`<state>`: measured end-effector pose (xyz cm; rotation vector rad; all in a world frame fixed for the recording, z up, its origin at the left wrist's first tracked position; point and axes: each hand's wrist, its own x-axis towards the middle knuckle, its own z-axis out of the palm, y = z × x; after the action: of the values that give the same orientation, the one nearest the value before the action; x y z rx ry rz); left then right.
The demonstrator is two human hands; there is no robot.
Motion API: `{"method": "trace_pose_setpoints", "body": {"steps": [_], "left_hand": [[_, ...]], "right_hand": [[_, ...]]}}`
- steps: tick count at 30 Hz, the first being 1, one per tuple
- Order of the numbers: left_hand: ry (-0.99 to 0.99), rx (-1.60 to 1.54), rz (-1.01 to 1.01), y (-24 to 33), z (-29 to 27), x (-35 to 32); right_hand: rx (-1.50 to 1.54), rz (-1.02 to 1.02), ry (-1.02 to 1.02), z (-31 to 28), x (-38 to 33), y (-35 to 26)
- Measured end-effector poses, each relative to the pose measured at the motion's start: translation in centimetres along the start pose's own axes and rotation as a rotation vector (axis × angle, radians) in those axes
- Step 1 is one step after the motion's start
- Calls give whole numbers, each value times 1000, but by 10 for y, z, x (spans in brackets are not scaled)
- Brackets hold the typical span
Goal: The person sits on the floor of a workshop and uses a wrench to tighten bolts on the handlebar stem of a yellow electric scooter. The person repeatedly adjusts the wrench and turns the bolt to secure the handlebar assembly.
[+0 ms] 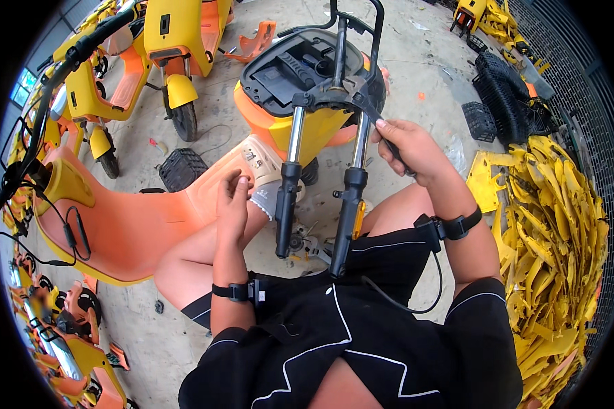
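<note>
Nearest the seated person's knees, the left hand [232, 202] rested with loose, empty fingers on an orange scooter panel [136, 225]. Just beyond, the right hand [411, 150] was clamped around a dark wrench handle [378, 123] fitted to the front fork [320, 170], standing upright between the legs. Farther off stood yellow scooters [164, 48].
</note>
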<state>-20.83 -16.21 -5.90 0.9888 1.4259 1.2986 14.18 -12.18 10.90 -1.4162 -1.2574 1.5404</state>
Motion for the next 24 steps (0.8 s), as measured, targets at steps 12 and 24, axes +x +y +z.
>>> {"method": "trace_pose_setpoints", "body": {"steps": [12, 24], "left_hand": [[-329, 193, 371, 133, 98, 20], [-407, 323, 518, 129, 204, 88]], "right_hand": [[363, -63, -7, -39, -10, -24], [693, -69, -7, -53, -2, 112]]}}
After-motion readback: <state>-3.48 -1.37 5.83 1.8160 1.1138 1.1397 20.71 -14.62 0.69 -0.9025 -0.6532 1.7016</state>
